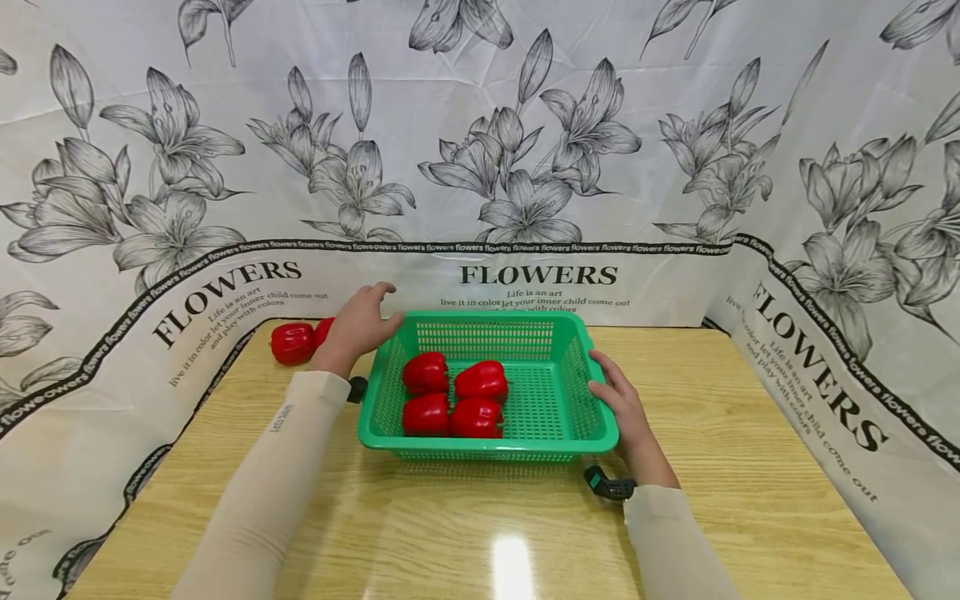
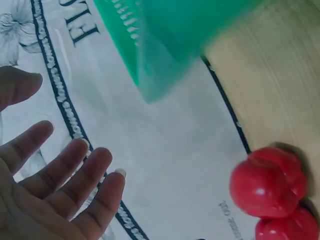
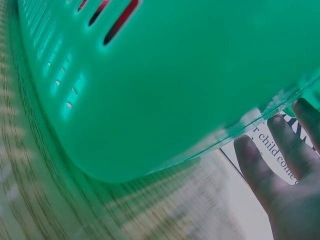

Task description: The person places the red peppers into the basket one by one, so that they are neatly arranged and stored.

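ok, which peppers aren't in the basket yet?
The two red peppers on the table at far left, by the backdrop, beside the left hand. The other four peppers lie inside the green basket.

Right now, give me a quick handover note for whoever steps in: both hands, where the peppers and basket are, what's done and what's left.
Left hand: open, fingers spread, at the far left corner of the green basket, holding nothing.
Right hand: open, fingers straight against the basket's right wall.
Basket sits on the wooden table.
Done: four red peppers lie in the basket's left half.
Left: two red peppers on the table by the backdrop, just left of the left hand, likely go in next.
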`<state>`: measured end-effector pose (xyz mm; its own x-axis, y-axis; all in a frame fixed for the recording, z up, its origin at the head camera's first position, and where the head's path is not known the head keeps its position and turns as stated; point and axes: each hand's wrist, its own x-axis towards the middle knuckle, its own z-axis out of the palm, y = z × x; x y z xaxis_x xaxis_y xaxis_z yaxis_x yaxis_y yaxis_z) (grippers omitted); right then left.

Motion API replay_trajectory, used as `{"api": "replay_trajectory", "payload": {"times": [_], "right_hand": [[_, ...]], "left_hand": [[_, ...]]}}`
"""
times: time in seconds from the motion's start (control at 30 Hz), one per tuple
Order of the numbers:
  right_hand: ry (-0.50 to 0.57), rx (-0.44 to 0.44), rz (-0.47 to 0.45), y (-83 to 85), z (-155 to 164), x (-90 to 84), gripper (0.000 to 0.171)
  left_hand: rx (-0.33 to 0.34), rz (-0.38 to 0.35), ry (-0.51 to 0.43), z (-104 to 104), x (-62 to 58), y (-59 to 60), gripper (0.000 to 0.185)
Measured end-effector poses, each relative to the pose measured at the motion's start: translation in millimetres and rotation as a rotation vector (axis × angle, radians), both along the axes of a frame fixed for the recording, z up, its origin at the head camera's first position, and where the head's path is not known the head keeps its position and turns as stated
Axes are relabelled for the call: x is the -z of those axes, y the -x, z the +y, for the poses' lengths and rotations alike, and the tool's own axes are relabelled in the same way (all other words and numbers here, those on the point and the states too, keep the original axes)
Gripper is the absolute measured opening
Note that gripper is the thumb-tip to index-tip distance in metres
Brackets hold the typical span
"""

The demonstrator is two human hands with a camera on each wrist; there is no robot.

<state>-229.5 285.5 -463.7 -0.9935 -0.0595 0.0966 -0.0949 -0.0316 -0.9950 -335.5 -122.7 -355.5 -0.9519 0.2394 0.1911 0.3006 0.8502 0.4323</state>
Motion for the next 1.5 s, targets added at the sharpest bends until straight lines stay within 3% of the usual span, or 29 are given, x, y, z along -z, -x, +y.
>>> {"api": "replay_trajectory", "payload": {"times": [0.4,0.87,1.5], "right_hand": [[0.005,0.012,-0.02,-1.0,0,1.3,0.056],[-0.022,0.024,-0.03,-3.2,-2,-0.9,0.056],[0.002,0.016,-0.023,-3.1,-1,-1.3,0.056]], "left_hand": [[-0.136,0.002,0.023,-23,12.3,3.6,0.054],[-0.203,0.029,0.062,-47,29.9,9.5,0.056],[-0.257,-0.094,0.006,-58,44.7,14.8,0.063]]}}
